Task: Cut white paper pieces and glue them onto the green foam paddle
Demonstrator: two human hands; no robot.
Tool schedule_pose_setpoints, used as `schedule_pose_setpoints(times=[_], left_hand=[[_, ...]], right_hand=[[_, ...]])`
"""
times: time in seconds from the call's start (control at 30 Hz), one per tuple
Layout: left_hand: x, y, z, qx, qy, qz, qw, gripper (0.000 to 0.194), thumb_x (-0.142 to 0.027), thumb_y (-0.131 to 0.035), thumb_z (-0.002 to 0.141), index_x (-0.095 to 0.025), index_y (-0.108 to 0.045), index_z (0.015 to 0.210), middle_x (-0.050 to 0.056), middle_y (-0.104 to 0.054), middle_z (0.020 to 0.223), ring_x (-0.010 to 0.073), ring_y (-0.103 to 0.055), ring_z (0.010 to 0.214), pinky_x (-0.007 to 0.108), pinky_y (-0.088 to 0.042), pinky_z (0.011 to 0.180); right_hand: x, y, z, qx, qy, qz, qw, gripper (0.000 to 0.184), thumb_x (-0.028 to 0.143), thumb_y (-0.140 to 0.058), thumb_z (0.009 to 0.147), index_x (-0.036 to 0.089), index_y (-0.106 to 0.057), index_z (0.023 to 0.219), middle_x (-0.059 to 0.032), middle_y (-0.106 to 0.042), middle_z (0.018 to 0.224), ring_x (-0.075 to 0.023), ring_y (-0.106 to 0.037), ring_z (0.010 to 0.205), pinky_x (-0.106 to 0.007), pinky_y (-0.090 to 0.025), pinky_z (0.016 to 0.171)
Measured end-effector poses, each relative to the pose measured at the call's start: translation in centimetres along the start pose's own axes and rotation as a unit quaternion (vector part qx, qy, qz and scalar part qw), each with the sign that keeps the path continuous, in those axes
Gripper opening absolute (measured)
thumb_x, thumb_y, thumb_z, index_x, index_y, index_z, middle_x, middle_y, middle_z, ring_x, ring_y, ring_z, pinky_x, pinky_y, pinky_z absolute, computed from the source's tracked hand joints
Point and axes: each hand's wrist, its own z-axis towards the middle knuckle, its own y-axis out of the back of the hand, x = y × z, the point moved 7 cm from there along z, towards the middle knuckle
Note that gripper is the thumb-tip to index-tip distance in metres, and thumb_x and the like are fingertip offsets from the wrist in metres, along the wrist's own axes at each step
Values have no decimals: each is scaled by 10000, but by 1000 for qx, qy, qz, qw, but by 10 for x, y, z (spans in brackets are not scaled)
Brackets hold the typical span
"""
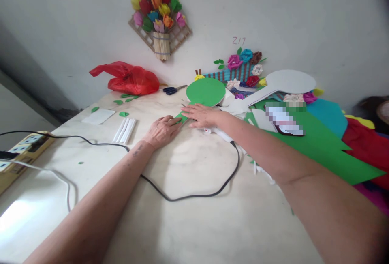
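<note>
A green paper paddle shape [206, 92], a round disc with a narrow handle, lies flat on the pale table [194, 215]. My left hand [162, 130] rests palm down on the lower end of the handle, fingers stretched out. My right hand [202, 114] lies flat across the handle just below the disc, fingers spread and pressing it down. Both hands touch the green paper and grip nothing.
A black cord [188, 195] loops across the table to a white tool [220, 134] under my right forearm. White glue sticks [124, 130], scissors [172, 90], a red plastic bag [130, 79], a power strip [21, 152], green sheets [319, 146], a grey paddle cutout [288, 82].
</note>
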Motion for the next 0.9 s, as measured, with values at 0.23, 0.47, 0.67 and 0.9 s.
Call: schedule_pose_setpoints(times=[0.23,0.47,0.67,0.9], left_hand=[[1,0,0,-9,6,-16,1000,370,-337,-344,900,-265,-606,1151,49,-588,1211,207,-526,1021,391,-440,863],[1,7,-3,-21,15,-17,1000,379,-353,-355,890,-237,-614,1141,59,-602,1181,218,-523,1003,372,-449,838],[-4,19,9,-36,24,-9,999,456,-473,-409,854,-247,-546,1225,81,-511,1287,277,-433,1141,448,-368,937],[0,-4,15,17,7,-11,1000,574,-526,-393,846,-238,-422,1341,64,-323,1448,320,-249,1307,499,-197,1058]], right_hand=[[-3,-18,5,38,-6,-5,999,649,492,-412,841,217,-294,1417,-39,-194,1502,-238,-122,1383,-422,-116,1100],[0,-17,7,50,-31,-11,998,640,529,-388,839,230,-334,1402,-27,-187,1505,-258,-94,1385,-446,-110,1103],[5,-16,10,31,-35,-12,999,650,537,-477,792,211,-421,1352,-61,-230,1493,-285,-102,1381,-457,-113,1102],[-17,-5,6,52,-68,73,994,723,456,-513,773,189,-305,1412,-79,-120,1518,-283,-68,1386,-460,-106,1097]])
